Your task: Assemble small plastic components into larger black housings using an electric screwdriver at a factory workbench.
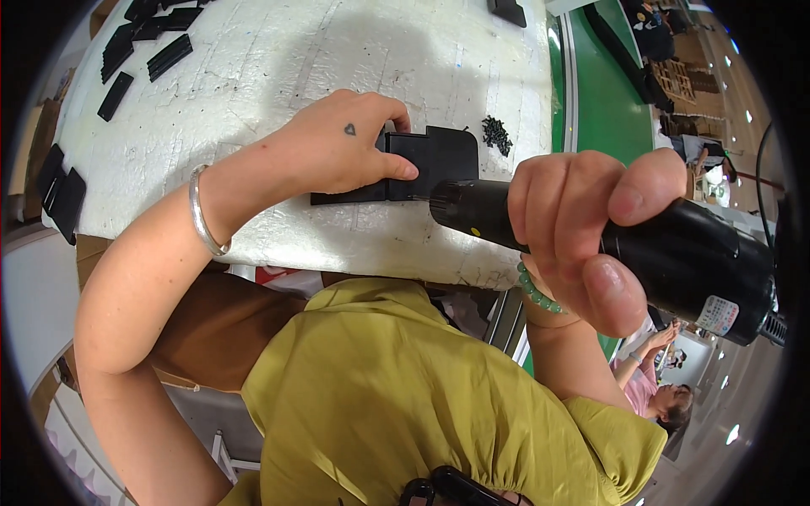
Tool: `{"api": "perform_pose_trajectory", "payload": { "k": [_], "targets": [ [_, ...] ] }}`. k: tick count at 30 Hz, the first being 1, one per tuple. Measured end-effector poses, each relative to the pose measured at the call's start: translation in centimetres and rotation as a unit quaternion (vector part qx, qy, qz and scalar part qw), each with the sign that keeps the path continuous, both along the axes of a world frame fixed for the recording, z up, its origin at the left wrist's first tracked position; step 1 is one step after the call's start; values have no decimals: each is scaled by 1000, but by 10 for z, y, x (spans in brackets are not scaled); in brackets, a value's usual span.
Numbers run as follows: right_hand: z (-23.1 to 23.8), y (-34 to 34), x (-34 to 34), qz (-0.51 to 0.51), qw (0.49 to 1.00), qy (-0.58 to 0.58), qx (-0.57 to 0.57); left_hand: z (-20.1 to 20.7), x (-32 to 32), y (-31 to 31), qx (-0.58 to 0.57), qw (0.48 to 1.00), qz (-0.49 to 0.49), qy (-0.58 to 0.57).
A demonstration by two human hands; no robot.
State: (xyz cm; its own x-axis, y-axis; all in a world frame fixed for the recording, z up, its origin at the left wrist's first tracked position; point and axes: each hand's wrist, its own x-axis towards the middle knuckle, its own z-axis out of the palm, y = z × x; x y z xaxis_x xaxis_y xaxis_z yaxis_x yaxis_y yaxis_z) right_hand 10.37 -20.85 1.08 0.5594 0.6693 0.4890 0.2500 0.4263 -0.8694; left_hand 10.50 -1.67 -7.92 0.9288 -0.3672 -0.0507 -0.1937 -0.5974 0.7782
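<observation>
My right hand [582, 228] is wrapped round a black corded electric screwdriver [485, 211], held nearly level. Its tip points left and meets the near edge of a flat black plastic part [443, 160], or comes very close to it; I cannot tell which. On that part lies my left hand [354, 139], thumb on its top face and fingers curled over its far side, gripping it against the work surface. The palm hides some of the part's left end. A small pile of black screws [496, 135] lies just right of the part.
White foam-like sheeting covers the table [278, 67]. Several black plastic pieces [169, 55] lie at the far left, with more black pieces [63, 198] at the left edge. Another black piece [508, 12] is at the back. Beyond the right edge runs a green surface [612, 93]. A person [662, 392] is at lower right.
</observation>
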Motion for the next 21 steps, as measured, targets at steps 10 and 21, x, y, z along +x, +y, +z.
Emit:
{"api": "perform_pose_trajectory", "payload": {
  "k": [10,21],
  "targets": [
    [3,8,-5,-26,997,-28,-66,15,2,-2,52,995,-10,88],
    [-1,21,-15,-73,997,19,9,9,1,-5,58,995,-6,77]
  ]
}}
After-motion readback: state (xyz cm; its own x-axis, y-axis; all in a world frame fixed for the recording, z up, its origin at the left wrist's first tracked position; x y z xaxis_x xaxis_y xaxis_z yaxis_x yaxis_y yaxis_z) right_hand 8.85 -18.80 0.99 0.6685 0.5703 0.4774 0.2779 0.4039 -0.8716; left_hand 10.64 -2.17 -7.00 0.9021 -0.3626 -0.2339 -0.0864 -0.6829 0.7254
